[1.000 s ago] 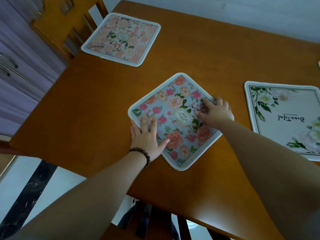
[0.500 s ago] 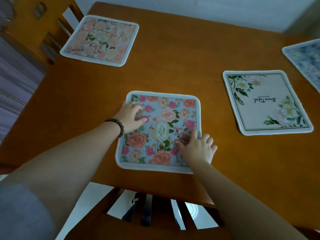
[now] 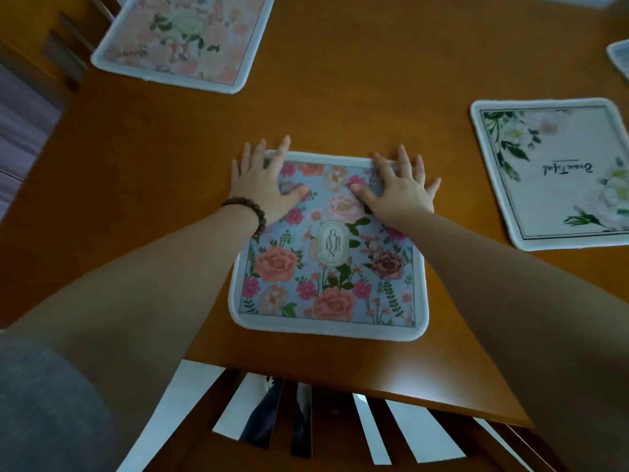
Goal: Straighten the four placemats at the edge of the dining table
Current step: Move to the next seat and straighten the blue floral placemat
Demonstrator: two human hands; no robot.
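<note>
A blue floral placemat [image 3: 326, 274] lies square to the near edge of the wooden table [image 3: 357, 97], right in front of me. My left hand [image 3: 262, 182] rests flat on its far left corner, fingers spread. My right hand [image 3: 400, 187] presses flat on its far right corner, fingers spread too. A pink floral placemat [image 3: 183, 39] sits at the far left, slightly turned. A white placemat [image 3: 558, 175] with green leaves lies on the right, skewed. A corner of a fourth placemat [image 3: 620, 59] shows at the right border.
A wooden chair back [image 3: 306, 424] with slats stands below the table's near edge. Another chair [image 3: 61, 39] is at the far left, beside a purple cabinet [image 3: 20, 131].
The blue placemat has been turned from a diamond angle to square with the table edge. Both hands slid from its sides up to its far corners.
</note>
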